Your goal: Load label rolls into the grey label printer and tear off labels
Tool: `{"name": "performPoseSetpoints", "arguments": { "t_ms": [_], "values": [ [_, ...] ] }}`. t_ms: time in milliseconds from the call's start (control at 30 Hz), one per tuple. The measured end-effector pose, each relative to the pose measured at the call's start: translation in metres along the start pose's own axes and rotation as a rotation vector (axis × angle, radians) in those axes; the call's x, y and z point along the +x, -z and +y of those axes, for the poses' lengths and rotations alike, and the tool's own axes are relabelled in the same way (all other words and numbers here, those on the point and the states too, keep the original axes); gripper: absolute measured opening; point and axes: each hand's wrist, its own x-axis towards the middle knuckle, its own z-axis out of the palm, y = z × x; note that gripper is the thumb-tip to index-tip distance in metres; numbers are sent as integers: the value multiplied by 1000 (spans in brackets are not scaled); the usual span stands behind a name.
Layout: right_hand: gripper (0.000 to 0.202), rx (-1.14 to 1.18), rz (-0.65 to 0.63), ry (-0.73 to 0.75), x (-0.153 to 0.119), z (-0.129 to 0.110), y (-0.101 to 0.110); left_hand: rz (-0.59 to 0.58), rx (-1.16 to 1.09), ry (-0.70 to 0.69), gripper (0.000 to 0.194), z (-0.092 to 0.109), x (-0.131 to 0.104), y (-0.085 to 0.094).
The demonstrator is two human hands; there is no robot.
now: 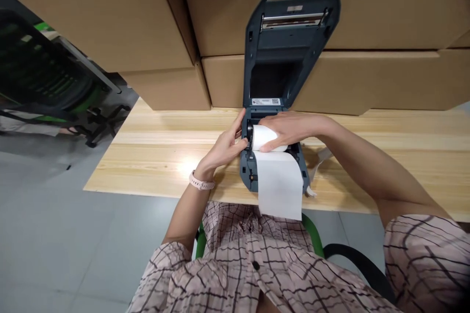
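Note:
A dark grey label printer (244, 170) lies on the table with its lid (271, 54) raised upright. In its bay sits a white paper roll (261, 137), from which a loose strip (279, 183) runs forward over the printer's front and past the table edge. My right hand (284, 129) is closed over the roll, thumb on the near side and fingers over the top; part of the roll is hidden beneath it. My left hand (231, 144) grips the printer's left side wall, its thumb at the rim near the roll's end.
Large cardboard boxes (264, 5) stand stacked behind the printer along the back of the wooden table (147, 166). A pale cable (316, 168) lies to the printer's right. Off to the left, a dark office chair (47, 63) stands on the grey floor.

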Motion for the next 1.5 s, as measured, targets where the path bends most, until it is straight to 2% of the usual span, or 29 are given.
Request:
{"name": "performPoseSetpoints", "arguments": {
  "t_ms": [100, 200, 267, 333, 467, 633, 867, 967, 1033, 1100, 1200, 1267, 1333, 1367, 1433, 1467, 1500],
  "values": [
    [72, 9, 49, 14, 1, 7, -9, -15, 17, 12, 93, 1, -1, 0],
    [79, 34, 249, 117, -15, 6, -24, -26, 44, 13, 91, 4, -1, 0],
    [74, 65, 363, 204, -35, -2, -40, -33, 68, 11, 90, 5, -2, 1],
    [68, 104, 380, 245, -58, -13, -58, -31, 93, 11, 88, 5, -2, 1],
    [66, 137, 383, 218, -89, -33, -89, -1, 94, 7, 84, 5, -3, -1],
    [67, 73, 535, 236, -95, -45, -105, 14, 76, 11, 82, 4, -3, -1],
    [60, -94, 680, 213, -95, -67, -121, 36, 134, 35, 84, 1, -2, -2],
    [58, -94, 725, 189, -98, -78, -128, 67, 298, 12, 90, 5, -3, -6],
    [55, -68, 713, 202, -104, -82, -130, 74, 491, -91, 88, 15, -9, -13],
    [53, -35, 677, 244, -115, -82, -126, 2, 678, -218, 77, 29, -18, -25],
    [42, 22, 607, 351, -134, -67, -104, -227, 863, -335, 55, 50, -38, -47],
    [31, 100, 607, 407, -143, -49, -81, -274, 959, -364, 57, 57, -50, -61],
    [26, 205, 734, 376, -142, -28, -51, -251, 1018, -381, 65, 59, -59, -70],
    [28, 244, 858, 334, -136, -18, -36, -229, 1035, -390, 67, 58, -62, -74],
    [34, 313, 1129, 191, -114, 0, -4, -187, 1054, -404, 70, 57, -68, -80],
    [36, 341, 1213, 150, -98, 9, 12, -167, 1059, -404, 72, 57, -70, -83],
    [38, 362, 1236, 130, -82, 18, 27, -148, 1061, -400, 75, 57, -73, -86]
  ]
}}
